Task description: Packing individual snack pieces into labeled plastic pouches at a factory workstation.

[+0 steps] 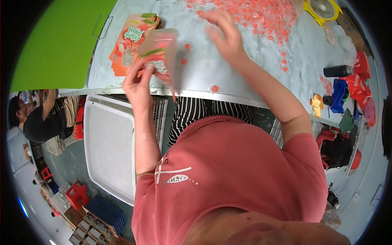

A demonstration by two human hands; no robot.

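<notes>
My left hand [139, 83] is closed on the lower part of a printed plastic pouch [162, 59], held tilted above the table's near edge. The pouch has a see-through upper part and a red-and-green print. My right hand [229, 41] is raised over the table, slightly blurred, its fingers stretched and the thumb apart. Near its fingertips lie a small wrapped red candy [199, 12] and a wide pile of such candies [265, 18]. A stack of flat orange pouches [122, 45] lies just beyond my left hand. Several loose candies [184, 61] are scattered between my hands.
A green board [61, 45] borders the table [245, 83] on the left. A yellow fan [322, 9], a black bottle [338, 71] and a blue tape dispenser [339, 96] stand at right. White trays [109, 143] sit below the table edge. Another person [43, 122] works at far left.
</notes>
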